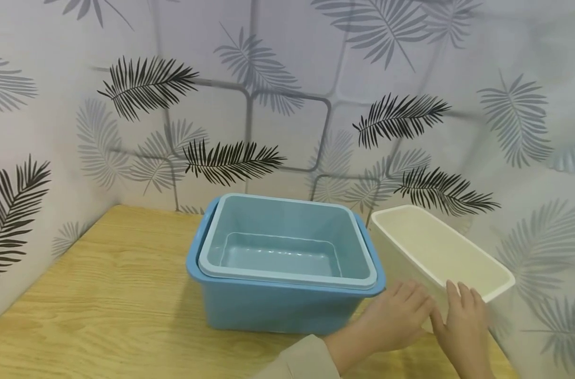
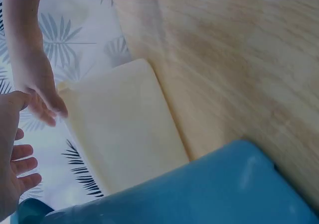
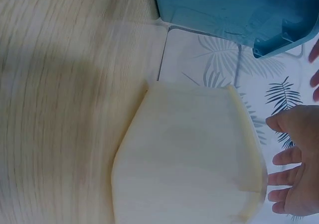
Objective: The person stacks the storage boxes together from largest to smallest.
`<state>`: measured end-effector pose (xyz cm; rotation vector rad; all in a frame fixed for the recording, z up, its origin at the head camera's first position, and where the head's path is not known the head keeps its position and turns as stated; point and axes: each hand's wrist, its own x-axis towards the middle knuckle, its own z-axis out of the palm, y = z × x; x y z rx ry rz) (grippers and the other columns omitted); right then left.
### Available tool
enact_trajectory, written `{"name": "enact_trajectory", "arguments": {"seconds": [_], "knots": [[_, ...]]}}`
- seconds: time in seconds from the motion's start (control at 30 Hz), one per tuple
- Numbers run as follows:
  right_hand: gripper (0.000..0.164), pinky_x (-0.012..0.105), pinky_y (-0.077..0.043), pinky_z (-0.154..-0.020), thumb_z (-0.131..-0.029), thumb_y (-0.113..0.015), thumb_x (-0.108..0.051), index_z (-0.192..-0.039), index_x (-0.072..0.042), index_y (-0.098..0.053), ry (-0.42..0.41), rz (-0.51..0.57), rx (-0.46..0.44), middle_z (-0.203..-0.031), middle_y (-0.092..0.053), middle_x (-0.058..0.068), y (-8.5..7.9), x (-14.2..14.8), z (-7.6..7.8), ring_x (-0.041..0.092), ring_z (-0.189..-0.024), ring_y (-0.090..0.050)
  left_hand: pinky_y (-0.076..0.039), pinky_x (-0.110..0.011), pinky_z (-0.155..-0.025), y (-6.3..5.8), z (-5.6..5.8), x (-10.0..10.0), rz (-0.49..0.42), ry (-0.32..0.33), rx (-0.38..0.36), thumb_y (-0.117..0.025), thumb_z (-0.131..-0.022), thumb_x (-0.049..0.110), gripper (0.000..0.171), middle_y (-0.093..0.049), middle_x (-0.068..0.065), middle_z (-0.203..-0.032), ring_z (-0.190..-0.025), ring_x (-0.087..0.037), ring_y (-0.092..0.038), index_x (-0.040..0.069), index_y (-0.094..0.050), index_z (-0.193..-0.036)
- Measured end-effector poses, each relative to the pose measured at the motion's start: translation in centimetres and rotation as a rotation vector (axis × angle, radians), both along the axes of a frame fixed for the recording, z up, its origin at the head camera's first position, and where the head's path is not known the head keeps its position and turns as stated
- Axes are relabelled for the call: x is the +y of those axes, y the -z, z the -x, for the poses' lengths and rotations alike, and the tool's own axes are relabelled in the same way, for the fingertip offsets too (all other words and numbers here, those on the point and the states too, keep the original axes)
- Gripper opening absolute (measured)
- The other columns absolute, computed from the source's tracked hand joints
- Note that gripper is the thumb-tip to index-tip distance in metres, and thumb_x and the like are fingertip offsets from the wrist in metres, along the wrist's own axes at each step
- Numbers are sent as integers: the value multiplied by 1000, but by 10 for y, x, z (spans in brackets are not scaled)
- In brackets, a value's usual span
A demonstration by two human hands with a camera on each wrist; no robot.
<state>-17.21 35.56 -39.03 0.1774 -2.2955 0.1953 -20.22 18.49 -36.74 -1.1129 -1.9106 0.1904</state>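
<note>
A cream rectangular bin (image 1: pixel 439 252) stands at the right of the table, its opening upward. My right hand (image 1: pixel 465 321) is at its near rim, fingers extended and fingertips right at the edge; the right wrist view shows the same fingers (image 3: pixel 284 176) spread along the rim. Beside it, my left hand (image 1: pixel 396 316) hovers between the cream bin and the blue tub (image 1: pixel 278 310), its loosely bent fingers holding nothing. In the left wrist view the left fingers (image 2: pixel 22 159) are spread. A pale blue-grey bin (image 1: pixel 287 210) sits nested inside the blue tub.
The wood-grain table (image 1: pixel 102 295) extends to the left of the tub. Behind and at both sides hangs a pale curtain (image 1: pixel 287 121) with leaf patterns, close to the table's back edge and to the cream bin.
</note>
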Motion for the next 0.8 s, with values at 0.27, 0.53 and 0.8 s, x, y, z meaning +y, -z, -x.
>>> {"name": "enact_trajectory", "arguments": {"seconds": [0.27, 0.53, 0.8], "knots": [[58, 69, -29, -89, -66, -73, -2, -113, 20, -46, 30, 1, -28, -110, -48, 43, 2, -6, 10, 60, -103, -40, -38, -22, -96, 7, 9, 11, 129, -144, -203, -49, -87, 54, 55, -42, 6, -134, -122, -9, -40, 21, -46, -130], [63, 74, -27, -91, -69, -73, -3, -120, 17, -43, 119, 0, -124, -118, -44, 42, 1, -13, 16, 59, -110, -37, -25, -29, -113, 14, 20, 19, 80, -154, -462, -56, -86, 44, 67, -35, -4, -145, -137, -18, -30, 11, -33, -140], [62, 74, -25, -91, -68, -74, -2, -120, 15, -44, 132, 21, -102, -116, -47, 40, 7, -12, 18, 57, -108, -40, -27, -29, -112, 23, 28, 29, 39, -174, -376, -59, -84, 46, 68, -42, -7, -140, -133, -20, -38, 9, -38, -138]]}}
